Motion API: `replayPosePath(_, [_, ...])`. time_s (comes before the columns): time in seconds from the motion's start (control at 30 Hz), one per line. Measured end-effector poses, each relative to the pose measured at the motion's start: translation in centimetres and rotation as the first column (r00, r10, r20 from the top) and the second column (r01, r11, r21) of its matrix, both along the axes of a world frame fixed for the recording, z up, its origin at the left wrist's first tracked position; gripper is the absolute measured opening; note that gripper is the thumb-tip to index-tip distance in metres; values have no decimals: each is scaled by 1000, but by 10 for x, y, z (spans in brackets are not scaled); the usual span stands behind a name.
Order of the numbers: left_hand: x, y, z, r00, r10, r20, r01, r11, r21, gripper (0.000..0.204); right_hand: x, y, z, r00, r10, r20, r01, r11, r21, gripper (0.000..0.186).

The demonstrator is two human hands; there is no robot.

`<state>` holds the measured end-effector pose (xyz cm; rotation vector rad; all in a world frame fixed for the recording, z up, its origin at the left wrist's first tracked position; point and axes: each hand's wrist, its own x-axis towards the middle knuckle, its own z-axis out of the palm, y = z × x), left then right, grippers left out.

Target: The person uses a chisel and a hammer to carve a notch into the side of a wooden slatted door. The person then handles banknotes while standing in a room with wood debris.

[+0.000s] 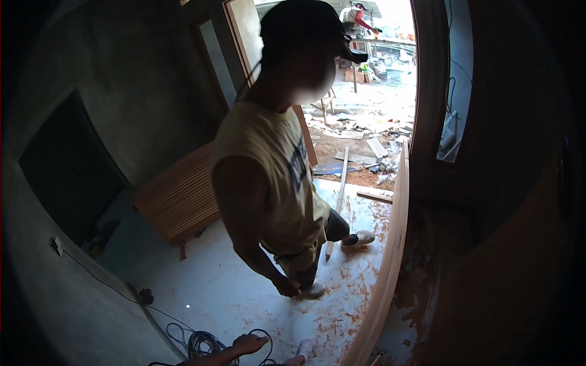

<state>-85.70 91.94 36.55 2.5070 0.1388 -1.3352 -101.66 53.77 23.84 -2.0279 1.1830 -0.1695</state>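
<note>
My left hand (250,343) is closed around a black cable (265,334) that loops down from it. Beside it a loose coil of cable (201,344) lies on the pale floor. At the bottom edge, a small bit of skin (294,360) may be my right hand; it is too cut off to make out. Just beyond my hands stands a co-worker (268,183) in a sleeveless shirt and dark cap, one arm hanging down.
A long timber frame (390,256) runs along the right, and a thin batten (339,207) lies toward the open doorway. A slatted wooden panel (174,201) leans at the left. A wall socket (58,247) has a wire. Another person (351,18) is outside among rubble.
</note>
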Motion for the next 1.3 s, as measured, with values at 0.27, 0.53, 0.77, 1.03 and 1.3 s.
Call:
replayPosePath(0.27, [-40, 105, -7, 849, 493, 189, -520, 844, 133, 80, 61, 13, 17, 994, 75, -76, -81, 994, -73, 66])
replayPosePath(0.53, [-24, 126, -40, 738, 514, 437, -586, 810, 35, 56, 77, 13, 11, 976, -1, -216, -35, 986, -165, 64])
replayPosePath(0.77, [46, 138, -68, 845, 328, 424, -345, 938, -38, 45, 71, 4, -5, 930, -191, -313, 132, 971, -201, 62])
replayPosePath(1.03, [155, 91, -61, 871, 159, 465, -92, 982, -163, 38, 21, -17, -59, 818, -435, -375, 385, 900, -205, 59])
replayPosePath(1.3, [177, 65, -50, 862, 52, 504, 69, 973, -219, 33, -17, -33, -60, 758, -512, -404, 493, 855, -160, 55])
